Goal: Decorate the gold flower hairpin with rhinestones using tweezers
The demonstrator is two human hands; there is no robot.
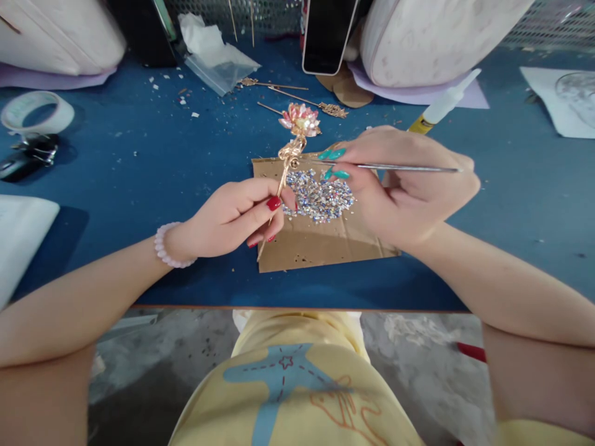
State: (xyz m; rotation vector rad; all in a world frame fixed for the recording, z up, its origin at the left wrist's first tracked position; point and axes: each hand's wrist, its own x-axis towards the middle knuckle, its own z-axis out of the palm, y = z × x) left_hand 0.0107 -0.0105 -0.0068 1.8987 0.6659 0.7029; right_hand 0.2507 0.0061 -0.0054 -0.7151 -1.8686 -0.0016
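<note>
Between the thumb and fingers of my left hand [242, 214] is the stem of a gold hairpin [292, 150]. It is tilted, and a pink, petalled flower [301, 121] tops it. My right hand [406, 179] is closed in a pinch on slim metal tweezers [395, 166], whose tip points left, close to the gold part below the flower. Whether the tip touches the hairpin or holds anything is too small to tell. Under both hands lies a piece of cardboard [325, 248] bearing a heap of small glittering rhinestones [320, 197] in blue, silver and other colours.
More gold hairpins [332, 110] lie behind the cardboard, near a plastic bag [220, 68]. A phone [329, 34] stands at the back. A yellow-and-white glue bottle [441, 105] is beyond my right hand. A tape roll [60, 114] and black clip [28, 158] are at left.
</note>
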